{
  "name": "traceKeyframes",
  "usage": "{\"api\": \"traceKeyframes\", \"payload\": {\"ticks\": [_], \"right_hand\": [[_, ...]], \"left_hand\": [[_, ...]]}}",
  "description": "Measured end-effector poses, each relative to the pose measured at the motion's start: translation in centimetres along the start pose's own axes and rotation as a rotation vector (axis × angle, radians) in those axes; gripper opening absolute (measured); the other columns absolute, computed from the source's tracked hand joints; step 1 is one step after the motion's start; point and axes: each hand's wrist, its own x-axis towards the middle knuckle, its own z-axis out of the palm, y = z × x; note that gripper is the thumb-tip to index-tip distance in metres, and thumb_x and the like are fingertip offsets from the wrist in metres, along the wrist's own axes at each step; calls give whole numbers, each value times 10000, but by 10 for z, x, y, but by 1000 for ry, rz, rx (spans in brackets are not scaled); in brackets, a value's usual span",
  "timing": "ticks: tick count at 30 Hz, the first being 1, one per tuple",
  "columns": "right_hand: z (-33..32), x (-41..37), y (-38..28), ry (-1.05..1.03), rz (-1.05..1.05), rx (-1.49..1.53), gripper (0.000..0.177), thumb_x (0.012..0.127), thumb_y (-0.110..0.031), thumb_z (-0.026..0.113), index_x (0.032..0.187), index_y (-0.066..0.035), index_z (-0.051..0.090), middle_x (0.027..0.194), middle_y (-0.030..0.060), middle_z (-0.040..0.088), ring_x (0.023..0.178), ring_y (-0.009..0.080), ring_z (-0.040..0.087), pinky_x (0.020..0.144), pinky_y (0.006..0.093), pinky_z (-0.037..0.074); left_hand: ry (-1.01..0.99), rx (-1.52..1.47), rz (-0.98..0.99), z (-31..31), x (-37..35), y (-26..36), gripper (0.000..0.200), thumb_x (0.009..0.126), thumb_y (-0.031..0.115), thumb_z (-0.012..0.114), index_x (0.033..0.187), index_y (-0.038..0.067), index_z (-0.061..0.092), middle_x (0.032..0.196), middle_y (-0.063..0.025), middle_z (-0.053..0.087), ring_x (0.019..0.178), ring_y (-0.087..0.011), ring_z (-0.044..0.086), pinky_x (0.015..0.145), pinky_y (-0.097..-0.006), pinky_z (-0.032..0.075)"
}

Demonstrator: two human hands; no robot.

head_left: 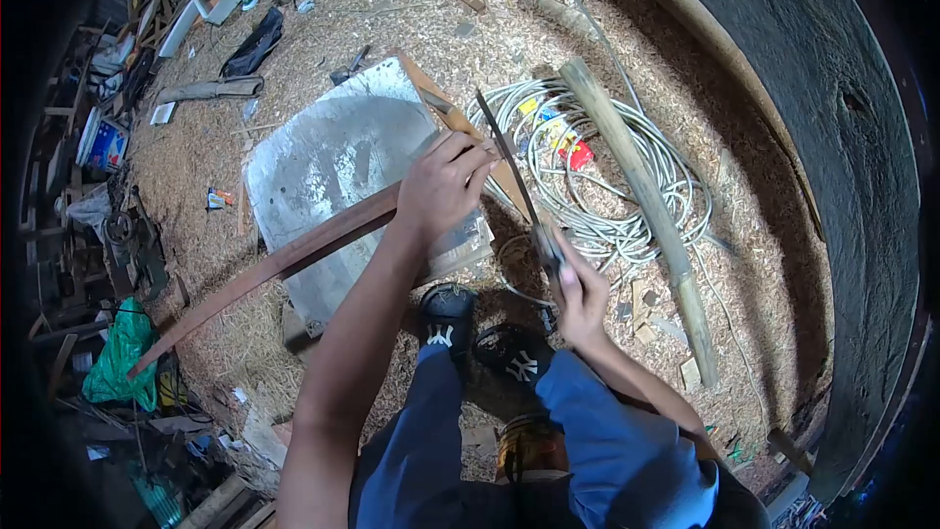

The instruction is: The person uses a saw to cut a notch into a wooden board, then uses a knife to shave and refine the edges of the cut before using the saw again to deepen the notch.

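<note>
My left hand (446, 179) is closed around the upper end of a long, curved reddish-brown wooden strip (304, 247). The strip slants down to the left across a grey, stained flat board (338, 152). In my right hand (580, 296) is the handle of a tool with a long, thin dark blade (507, 159), seen nearly edge-on. Its blade points up and away, just right of my left fingers and close to the strip's end. Under that end, a lighter brown wooden piece (423, 81) runs along the board's right edge.
A coil of pale cable (685, 198) lies to the right, with a wooden pole (641, 186) across it. Dark curved timber (813, 88) borders the far right. Wood shavings cover the ground. A green bag (122, 358) and scrap clutter the left. My shoes (447, 316) are close below the board.
</note>
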Motion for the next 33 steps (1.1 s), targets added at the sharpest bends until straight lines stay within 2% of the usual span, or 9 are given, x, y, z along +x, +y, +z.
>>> {"api": "traceKeyframes", "payload": {"ticks": [1, 3, 4, 12, 18, 21, 27, 32, 33], "right_hand": [[-11, -17, 1, -3, -4, -2, 442, 1036, -162, 482, 1420, 42, 560, 1067, 209, 743, 971, 210, 708, 870, 332, 534], [-28, -44, -7, -51, 158, 108, 487, 1053, -238, 436, 1450, 24, 544, 670, 48, 623, 583, 95, 551, 559, 264, 428], [-27, -43, -11, -20, 90, 191, 529, 1062, -305, 404, 1453, 23, 542, 547, -69, 408, 463, 40, 314, 467, 241, 233], [25, 40, -6, 13, -44, 197, 573, 1108, -371, 321, 1445, 36, 544, 661, -1, 535, 473, 52, 372, 460, 249, 287], [-16, -36, 5, 17, -32, 61, 699, 1074, -487, 292, 1436, 57, 542, 591, 0, 543, 447, 54, 397, 420, 264, 277], [-28, -38, -8, -33, 24, 164, 598, 1092, -405, 349, 1435, 41, 554, 632, -30, 533, 493, 45, 393, 466, 248, 287], [17, 45, -19, 7, 88, 200, 509, 1107, -320, 390, 1444, 27, 550, 641, -46, 499, 520, 33, 384, 494, 233, 297], [-4, -11, 8, -2, 11, 122, 616, 1087, -449, 376, 1462, 15, 530, 577, -51, 453, 441, 47, 340, 437, 242, 230], [-13, -29, 5, -6, 40, 171, 545, 1088, -348, 379, 1456, 23, 536, 602, -55, 457, 476, 40, 347, 456, 244, 253]], "left_hand": [[-2, -7, -9, 1, 0, 0, 82, 873, 127, 724, 903, 51, 720, 897, -93, 646, 894, -285, 637, 787, -390, 533], [-9, -17, -33, 1, -4, -2, 83, 873, 125, 724, 908, 51, 722, 901, -94, 646, 897, -288, 636, 791, -390, 533], [-18, -11, -39, 1, -5, -3, 87, 871, 124, 725, 917, 50, 725, 903, -94, 648, 901, -290, 636, 797, -391, 534], [-24, -14, -17, -2, -2, 0, 91, 863, 114, 729, 925, 46, 728, 903, -99, 651, 898, -295, 638, 802, -395, 533], [-2, -36, -20, -1, -1, 0, 87, 856, 99, 734, 925, 46, 728, 903, -101, 652, 896, -292, 641, 793, -393, 533], [-14, -27, -77, -1, -4, 4, 80, 852, 90, 736, 917, 46, 727, 896, -100, 648, 892, -291, 639, 791, -396, 531], [-17, -18, -44, 0, -2, 3, 81, 849, 77, 754, 908, 25, 738, 922, -119, 692, 865, -313, 665, 784, -400, 543], [-31, -21, -34, 2, -2, -1, 81, 864, 123, 720, 918, 62, 720, 901, -95, 633, 893, -297, 630, 801, -404, 526], [-34, -21, -36, 1, -2, -1, 81, 864, 123, 720, 918, 62, 720, 901, -95, 633, 893, -297, 630, 801, -404, 526]]}}
